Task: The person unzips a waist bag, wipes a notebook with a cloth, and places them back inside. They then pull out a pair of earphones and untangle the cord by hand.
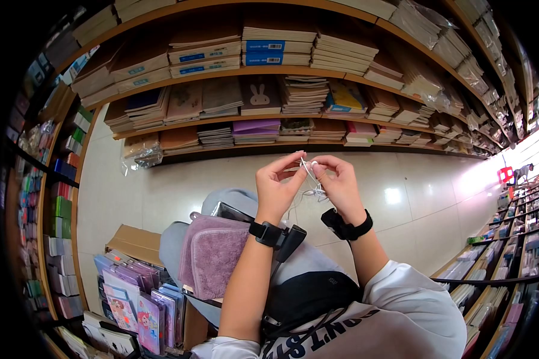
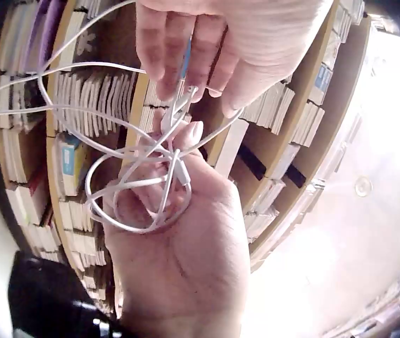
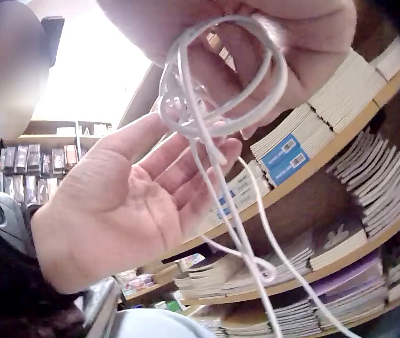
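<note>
In front of the body, both hands meet at a thin white cord (image 1: 315,192) that looks like an earphone cord. My left hand (image 1: 276,184) pinches part of it between thumb and fingertips. Close beside it, my right hand (image 1: 340,186) also pinches the cord, fingertips almost against the left ones. The left wrist view shows a tangle of loops hanging over the right palm (image 2: 193,246), with a small white sleeve (image 2: 182,173) on the cord. Near the right hand, large loops (image 3: 277,88) hang in the right wrist view, and two strands run downward.
Shelves of stacked notebooks (image 1: 281,46) stand ahead, above a tiled floor (image 1: 395,209). A fluffy purple cloth item (image 1: 218,257) lies on the lap. At the lower left is a cardboard box (image 1: 135,244) beside packaged stationery (image 1: 150,320). More racks (image 1: 485,263) line the right side.
</note>
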Available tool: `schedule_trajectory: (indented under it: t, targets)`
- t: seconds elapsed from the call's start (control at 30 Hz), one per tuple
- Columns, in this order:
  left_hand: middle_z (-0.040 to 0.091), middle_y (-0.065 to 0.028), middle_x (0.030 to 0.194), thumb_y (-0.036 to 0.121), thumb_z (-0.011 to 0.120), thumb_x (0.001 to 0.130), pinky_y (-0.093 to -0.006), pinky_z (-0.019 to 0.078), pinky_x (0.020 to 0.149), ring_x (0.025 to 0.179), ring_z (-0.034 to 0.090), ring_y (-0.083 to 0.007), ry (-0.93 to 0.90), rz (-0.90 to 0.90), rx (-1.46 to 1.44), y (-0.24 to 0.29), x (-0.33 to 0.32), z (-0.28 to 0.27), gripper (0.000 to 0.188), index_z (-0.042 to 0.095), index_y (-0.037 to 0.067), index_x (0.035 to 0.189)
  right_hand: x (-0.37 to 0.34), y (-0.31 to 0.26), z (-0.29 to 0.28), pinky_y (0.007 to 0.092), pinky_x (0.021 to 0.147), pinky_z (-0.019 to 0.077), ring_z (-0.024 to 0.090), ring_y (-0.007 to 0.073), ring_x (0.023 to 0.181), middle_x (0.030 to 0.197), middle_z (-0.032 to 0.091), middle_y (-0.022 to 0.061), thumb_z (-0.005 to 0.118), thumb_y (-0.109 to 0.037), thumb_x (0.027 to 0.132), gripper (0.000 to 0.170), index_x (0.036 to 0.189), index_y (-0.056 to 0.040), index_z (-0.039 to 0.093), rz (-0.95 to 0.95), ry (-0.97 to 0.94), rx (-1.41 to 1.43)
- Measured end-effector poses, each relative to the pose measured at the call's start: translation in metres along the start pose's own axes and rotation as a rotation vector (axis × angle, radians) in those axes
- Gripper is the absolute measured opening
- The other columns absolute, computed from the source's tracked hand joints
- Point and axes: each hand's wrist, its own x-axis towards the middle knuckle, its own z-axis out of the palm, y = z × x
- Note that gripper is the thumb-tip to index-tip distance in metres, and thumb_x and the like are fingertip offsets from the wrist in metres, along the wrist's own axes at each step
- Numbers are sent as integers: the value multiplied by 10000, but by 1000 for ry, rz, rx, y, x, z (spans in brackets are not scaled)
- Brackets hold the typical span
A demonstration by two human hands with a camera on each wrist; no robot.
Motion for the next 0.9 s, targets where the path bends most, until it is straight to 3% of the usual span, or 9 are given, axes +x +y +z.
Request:
schedule_trajectory:
  t: [0.1,0.2,0.3,0.4,0.5,0.67,0.77,0.8,0.9]
  targets:
    - [704,-114,1014,-9,716,826,-249,533,794,893,663,-139,-51,-24,33,-1,0,-2,279,680,-30,1102,4,7,-6,211,592,439,540,48,682,819,647,19,625,-148,927,185,942,30,673,-112,-92,-13]
    - [709,-109,981,-6,714,828,-243,537,757,843,663,-127,-87,-120,61,-5,0,-4,256,689,-28,1082,2,4,-10,170,513,354,446,5,589,783,636,-13,615,-161,948,198,924,21,686,27,-142,50]
    - [714,-103,936,-1,711,830,-238,536,715,794,664,-119,14,-141,102,-8,-1,-5,220,699,-31,1048,-4,-9,-6,172,512,359,473,7,592,776,655,1,614,-158,947,195,952,26,679,79,-176,124]
    - [717,-107,911,-3,701,829,-239,534,692,776,670,-123,79,-105,96,-10,-1,-5,191,706,-31,1019,-8,-24,-6,215,645,487,628,76,720,810,684,64,639,-130,920,204,976,65,665,133,-267,90]
    - [714,-105,905,-15,695,827,-241,538,693,770,672,-128,26,-91,77,-8,0,-5,196,700,-33,1022,-1,-9,-8,198,623,465,635,77,713,791,678,58,627,-129,927,200,1016,49,654,40,-123,123]
    - [702,-113,949,-17,688,845,-239,545,688,762,678,-149,-142,-169,65,-7,-1,-4,230,671,-39,1073,5,2,-23,187,564,392,577,64,623,737,651,41,576,-192,963,205,987,3,633,82,31,200]
    - [703,-115,957,-4,665,865,-232,540,650,771,691,-159,38,-181,-1,0,1,-4,217,665,-33,1079,9,10,-29,202,544,372,538,68,588,703,624,29,539,-223,983,212,958,-26,612,59,85,304]
    - [682,-87,966,-4,614,898,-212,510,586,760,660,-119,64,-144,51,6,1,-6,287,610,-3,1185,10,12,-31,209,540,369,525,71,579,693,614,27,528,-232,988,215,950,-35,605,49,94,348]
    - [640,-50,959,-9,563,922,-195,472,552,722,597,-81,257,-35,-16,0,3,-10,403,508,53,1316,14,13,-41,217,551,376,537,85,599,655,580,26,504,-226,1000,197,984,-46,583,52,53,515]
